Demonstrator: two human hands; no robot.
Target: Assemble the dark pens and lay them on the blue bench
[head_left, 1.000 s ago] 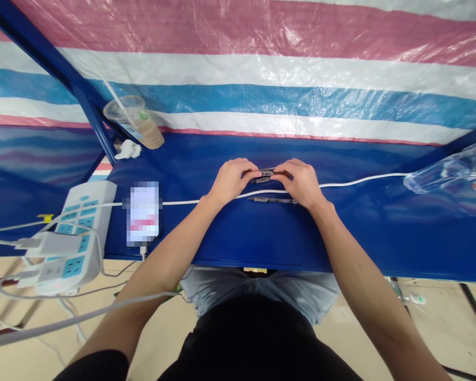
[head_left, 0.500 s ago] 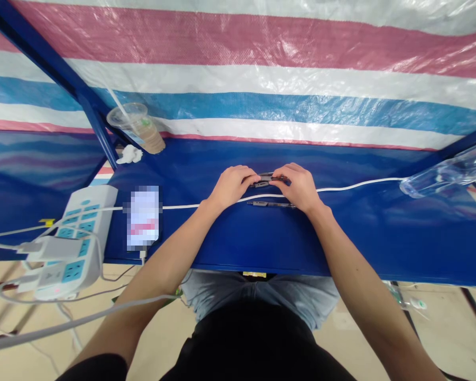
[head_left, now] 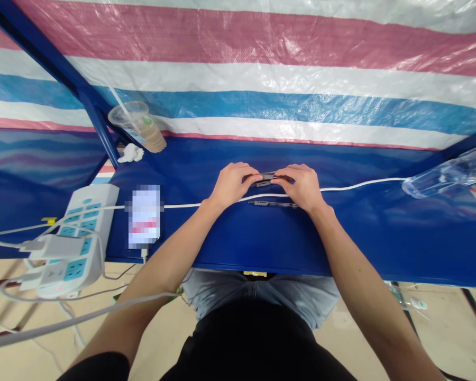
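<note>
Left hand [head_left: 238, 185] and right hand [head_left: 299, 186] had fingers closed on a dark pen-like part [head_left: 264, 180] — a second pen [head_left: 273, 204] lay just below.

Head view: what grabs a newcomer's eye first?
The pink, white and blue striped tarp fills the top of the frame, behind the blue table. At centre, the left hand and right hand meet on a small dark object, just beyond a white cable. Lower left sits a white power strip with blue sockets.
</note>
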